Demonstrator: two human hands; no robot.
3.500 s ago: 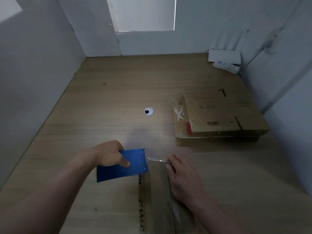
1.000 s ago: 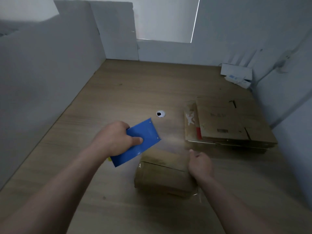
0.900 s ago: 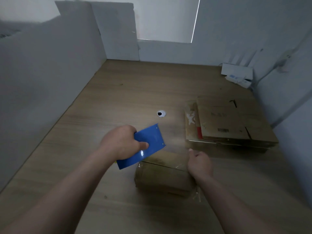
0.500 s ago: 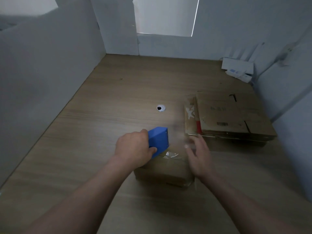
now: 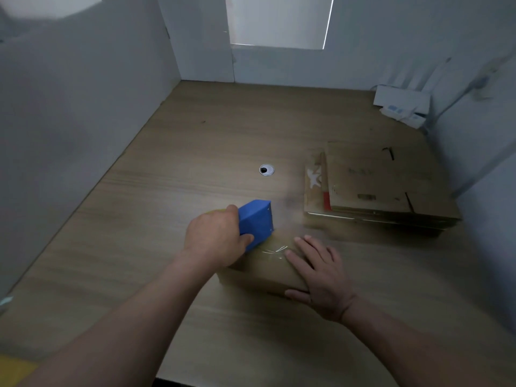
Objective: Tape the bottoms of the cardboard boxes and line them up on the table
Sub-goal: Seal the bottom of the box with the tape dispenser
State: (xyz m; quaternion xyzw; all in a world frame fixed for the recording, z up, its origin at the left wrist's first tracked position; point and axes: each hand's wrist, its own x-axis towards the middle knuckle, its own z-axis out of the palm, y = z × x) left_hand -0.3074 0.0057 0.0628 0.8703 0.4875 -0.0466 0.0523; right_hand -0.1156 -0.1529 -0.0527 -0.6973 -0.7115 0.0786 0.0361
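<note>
Where the hands meet: box [image 5: 268,270] on table [image 5: 223,135], 6 o'clock.
Left hand [image 5: 215,241]: curled round blue tape dispenser [image 5: 255,220], touching box top.
Right hand [image 5: 321,277]: flat, fingers straight, on box.
Surface: wood; cable hole [image 5: 266,170] centre; flattened boxes [image 5: 377,185], 3 o'clock.
Room: grey walls [image 5: 69,121].

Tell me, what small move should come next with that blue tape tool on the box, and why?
Probably draw the blue tape dispenser along the top of the cardboard box toward its near edge. The left hand grips it at the box's far end, where shiny tape shows, and the right hand presses flat on the box, steadying it.
</note>
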